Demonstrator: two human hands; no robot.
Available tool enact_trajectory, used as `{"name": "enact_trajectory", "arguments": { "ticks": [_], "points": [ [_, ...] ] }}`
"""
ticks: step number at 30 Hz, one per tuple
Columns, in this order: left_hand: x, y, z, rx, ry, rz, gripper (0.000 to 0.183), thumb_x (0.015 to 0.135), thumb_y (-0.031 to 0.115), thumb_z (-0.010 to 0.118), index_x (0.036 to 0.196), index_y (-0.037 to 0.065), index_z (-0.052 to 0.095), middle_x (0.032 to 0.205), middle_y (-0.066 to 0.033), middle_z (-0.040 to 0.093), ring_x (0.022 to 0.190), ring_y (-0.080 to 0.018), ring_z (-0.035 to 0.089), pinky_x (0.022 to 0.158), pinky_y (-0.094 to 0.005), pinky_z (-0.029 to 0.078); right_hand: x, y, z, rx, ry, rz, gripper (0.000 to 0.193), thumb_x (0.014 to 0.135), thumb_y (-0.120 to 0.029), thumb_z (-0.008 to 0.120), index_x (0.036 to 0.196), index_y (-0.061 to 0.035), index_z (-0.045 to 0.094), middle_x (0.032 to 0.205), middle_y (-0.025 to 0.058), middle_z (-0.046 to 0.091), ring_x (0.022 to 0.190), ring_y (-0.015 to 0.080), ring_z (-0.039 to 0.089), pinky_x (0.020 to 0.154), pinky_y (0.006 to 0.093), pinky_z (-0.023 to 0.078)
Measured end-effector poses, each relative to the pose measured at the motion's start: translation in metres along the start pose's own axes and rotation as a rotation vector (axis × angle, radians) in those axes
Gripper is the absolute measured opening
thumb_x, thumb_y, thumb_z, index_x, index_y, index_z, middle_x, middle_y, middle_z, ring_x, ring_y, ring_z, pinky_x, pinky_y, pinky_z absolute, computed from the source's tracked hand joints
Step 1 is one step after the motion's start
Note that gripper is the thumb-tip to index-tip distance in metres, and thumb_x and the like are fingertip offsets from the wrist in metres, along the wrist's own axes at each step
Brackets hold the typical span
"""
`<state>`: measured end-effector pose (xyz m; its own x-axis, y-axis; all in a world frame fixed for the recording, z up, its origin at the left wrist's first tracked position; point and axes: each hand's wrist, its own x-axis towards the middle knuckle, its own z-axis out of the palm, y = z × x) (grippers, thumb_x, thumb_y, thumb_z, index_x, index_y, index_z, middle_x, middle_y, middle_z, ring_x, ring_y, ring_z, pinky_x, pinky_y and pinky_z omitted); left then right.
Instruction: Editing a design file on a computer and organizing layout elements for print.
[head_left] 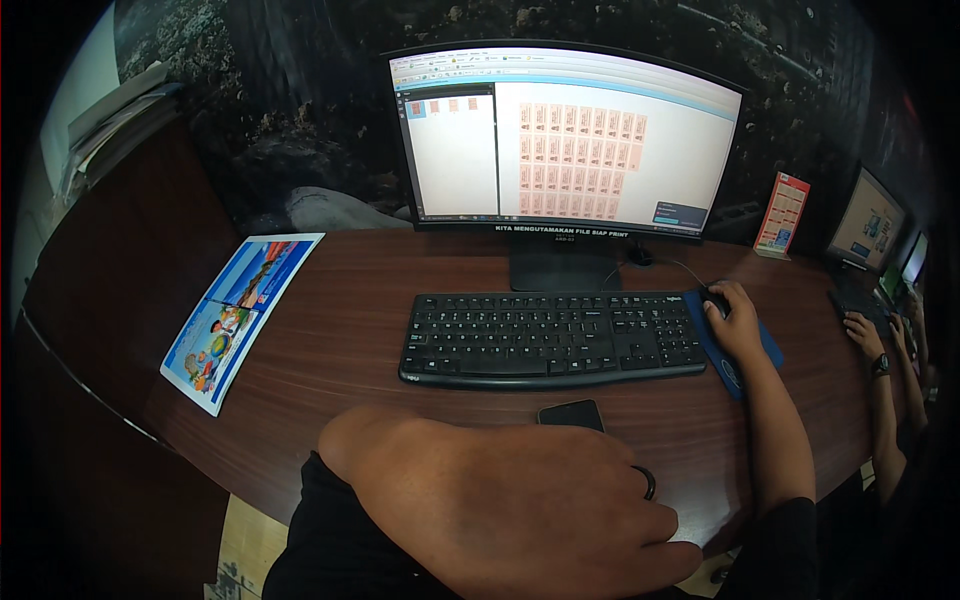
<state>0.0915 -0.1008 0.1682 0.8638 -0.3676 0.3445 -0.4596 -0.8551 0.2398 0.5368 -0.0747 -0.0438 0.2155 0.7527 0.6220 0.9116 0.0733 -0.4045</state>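
Note:
My right hand [738,318] rests over a dark computer mouse [714,302] on a blue mouse pad [770,350], right of a black keyboard [545,338]. My left hand [520,510] lies close to the camera at the desk's front edge, palm down, fingers together, a dark ring on one finger; it holds nothing that I can see. A black phone [571,414] lies flat just beyond it. A monitor [565,140] behind the keyboard shows a layout window with rows of small pink rectangles.
A colourful printed sheet [240,315] lies at the left on the curved brown wooden desk [340,330]. An orange stand-up card [782,215] stands right of the monitor. At the far right another person's hands [872,335] work at a second keyboard and screens [868,222].

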Motion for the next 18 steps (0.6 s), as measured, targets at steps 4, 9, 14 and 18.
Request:
{"name": "enact_trajectory", "arguments": {
  "ticks": [4,9,14,18],
  "points": [
    [0.0,-0.002,0.008,-0.046,0.048,0.03,0.035,0.084,0.02,0.064,0.117,0.009,0.064,0.092,-0.0072,0.069,0.079,-0.0283,0.067,0.069,-0.039,0.054,0.001,-0.002,-0.002,-0.004,-0.003,0.008,0.028,0.082,-0.005,0.071,0.109,0.0019,0.066,0.114,0.0186,0.065,0.107,0.0373,0.065,0.093,0.0406,0.052],
    [-0.002,0.001,0.013,0.027,0.115,-0.004,0.029,0.085,0.016,0.062,0.113,0.01,0.065,0.092,-0.0063,0.069,0.078,-0.0278,0.067,0.068,-0.0382,0.054,0.002,0.0,0.0,-0.088,0.086,0.119,0.029,0.084,-0.008,0.071,0.112,-0.0008,0.064,0.113,0.018,0.064,0.107,0.0385,0.064,0.094,0.0432,0.05],
    [-0.002,-0.01,0.009,-0.136,-0.024,0.009,0.028,0.091,0.016,0.061,0.114,0.001,0.062,0.089,-0.0148,0.068,0.082,-0.0315,0.07,0.069,-0.0404,0.057,-0.001,-0.001,-0.005,-0.144,0.019,0.124,0.028,0.085,-0.008,0.07,0.112,-0.0018,0.064,0.112,0.0174,0.064,0.106,0.0383,0.064,0.093,0.0427,0.051],
    [-0.005,0.013,0.009,0.001,0.145,-0.042,0.02,0.088,0.014,0.06,0.107,0.013,0.065,0.084,-0.0081,0.068,0.078,-0.0297,0.068,0.066,-0.0397,0.054,0.0,-0.001,-0.001,-0.081,0.026,0.061,0.024,0.085,-0.006,0.07,0.108,0.0007,0.065,0.108,0.0183,0.064,0.104,0.0369,0.064,0.092,0.0399,0.05]
  ]
}}
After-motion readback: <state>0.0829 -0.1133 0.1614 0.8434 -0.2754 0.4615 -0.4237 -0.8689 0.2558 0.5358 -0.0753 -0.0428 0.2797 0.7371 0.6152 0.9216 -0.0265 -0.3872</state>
